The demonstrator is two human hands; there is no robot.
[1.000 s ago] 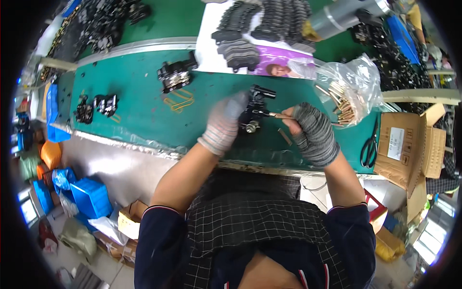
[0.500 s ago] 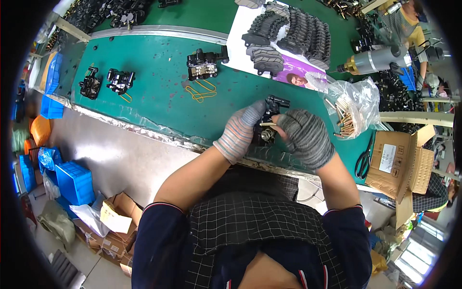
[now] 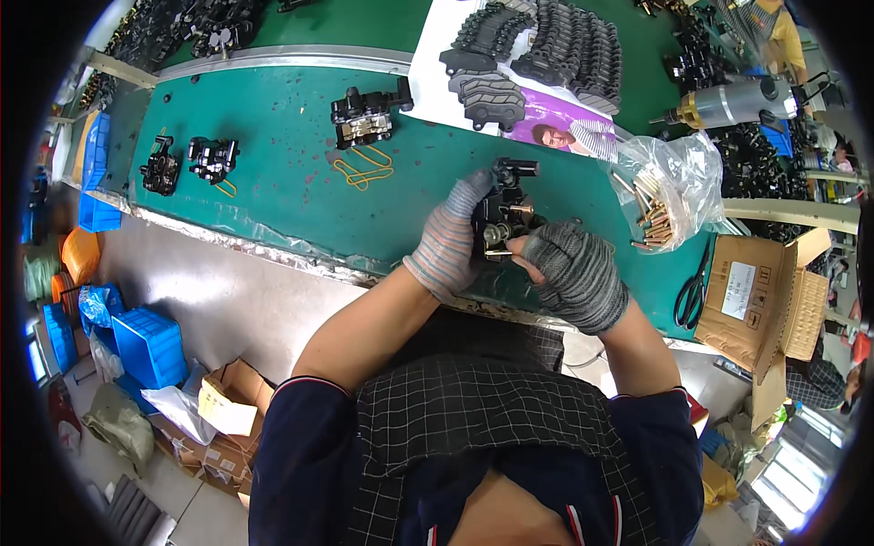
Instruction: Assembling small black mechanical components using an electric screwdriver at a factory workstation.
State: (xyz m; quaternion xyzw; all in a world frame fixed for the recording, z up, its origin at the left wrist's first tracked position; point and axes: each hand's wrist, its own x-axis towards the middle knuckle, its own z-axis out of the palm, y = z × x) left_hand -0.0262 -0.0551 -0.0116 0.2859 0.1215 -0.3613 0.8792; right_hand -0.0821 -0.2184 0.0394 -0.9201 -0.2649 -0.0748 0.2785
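At the near edge of the green bench, my left hand, in a striped fingerless glove, is wrapped round the left side of a black brake caliper. My right hand, in a grey knitted glove, pinches a brass-coloured pin against the caliper's lower part. Just above it, another copper-coloured pin sticks out of the caliper's right side. A clear plastic bag with several similar loose pins lies to the right of my right hand.
Further left stand three more calipers, with yellow rubber bands near them. Brake pads lie in rows on a printed sheet at the back. To the right are a power driver, scissors and an open carton.
My right hand has moved slightly down along the caliper. A pin now sticks out above, clear of my fingers, while they hold one lower down. The whole view has shifted a little.
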